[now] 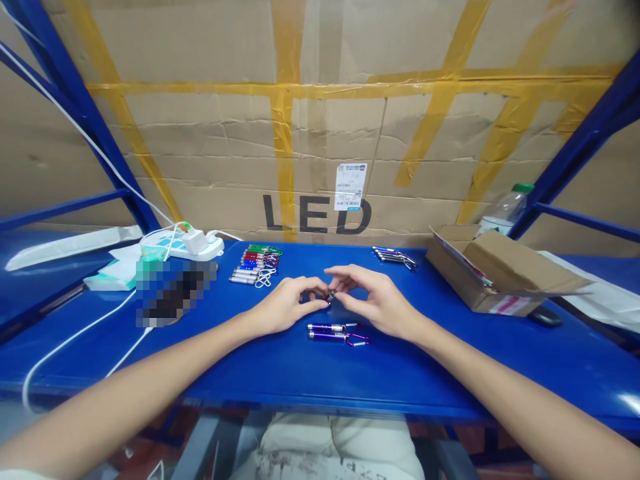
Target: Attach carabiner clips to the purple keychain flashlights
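Note:
My left hand point(286, 305) and my right hand point(379, 301) meet over the middle of the blue table. Between their fingertips is a small dark, shiny piece point(331, 296), mostly covered by the fingers, so its kind is unclear. Just in front of my hands lie two purple pen-shaped flashlights point(326, 336) with carabiner clips. Beyond my left hand, several similar flashlights point(254, 265) in green, red, blue and silver lie in a row with their clips to the right. A smaller group of dark flashlights point(393, 256) lies past my right hand.
An open cardboard box point(457, 277) stands at the right, with a dark computer mouse point(545, 317) beside it and a green-capped bottle point(507, 208) behind. At the left are a white power strip point(200, 248) with cables and a blurred-out dark object point(175, 297). A large carton point(225, 167) walls the back.

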`<action>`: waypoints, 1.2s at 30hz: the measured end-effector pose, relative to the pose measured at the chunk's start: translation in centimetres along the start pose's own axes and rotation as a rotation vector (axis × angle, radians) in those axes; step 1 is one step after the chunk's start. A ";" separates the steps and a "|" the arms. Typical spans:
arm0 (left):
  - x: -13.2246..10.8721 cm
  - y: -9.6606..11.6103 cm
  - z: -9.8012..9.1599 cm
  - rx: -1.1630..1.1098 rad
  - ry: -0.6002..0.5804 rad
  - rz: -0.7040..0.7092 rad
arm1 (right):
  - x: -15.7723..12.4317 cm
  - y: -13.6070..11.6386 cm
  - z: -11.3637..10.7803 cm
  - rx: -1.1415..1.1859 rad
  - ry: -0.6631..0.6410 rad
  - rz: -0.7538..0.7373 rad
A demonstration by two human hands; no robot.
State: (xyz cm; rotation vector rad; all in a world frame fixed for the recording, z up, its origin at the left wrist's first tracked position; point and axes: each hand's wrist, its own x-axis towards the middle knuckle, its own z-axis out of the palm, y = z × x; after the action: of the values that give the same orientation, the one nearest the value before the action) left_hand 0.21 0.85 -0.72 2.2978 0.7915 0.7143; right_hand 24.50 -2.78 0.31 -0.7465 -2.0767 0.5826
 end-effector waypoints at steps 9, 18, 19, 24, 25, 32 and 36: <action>0.0 0.1 0.0 -0.017 0.004 -0.008 | -0.1 0.1 0.2 0.008 -0.012 0.026; 0.0 0.1 0.0 0.013 0.026 0.003 | -0.1 0.3 0.0 -0.094 -0.013 -0.019; 0.0 0.1 0.0 0.026 0.028 0.006 | -0.1 0.3 0.0 -0.125 -0.019 -0.030; -0.1 0.1 -0.1 0.110 0.041 0.040 | -0.2 0.3 -0.7 -0.277 -0.033 -0.051; -0.1 0.1 -0.1 0.128 0.046 0.050 | -0.1 0.4 -1.0 -0.301 -0.013 -0.033; -0.3 0.3 -0.2 0.167 0.051 0.067 | 0.3 2.6 -2.5 -0.525 0.141 0.043; 0.0 -0.4 -0.1 0.067 0.063 0.002 | -0.1 4.4 -2.2 -0.656 -0.032 0.083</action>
State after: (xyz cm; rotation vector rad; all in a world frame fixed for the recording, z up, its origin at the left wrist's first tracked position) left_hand 0.01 1.08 -0.92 2.3461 0.8541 0.7754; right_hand 27.67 0.58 -1.35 -1.1974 -2.2878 -0.0679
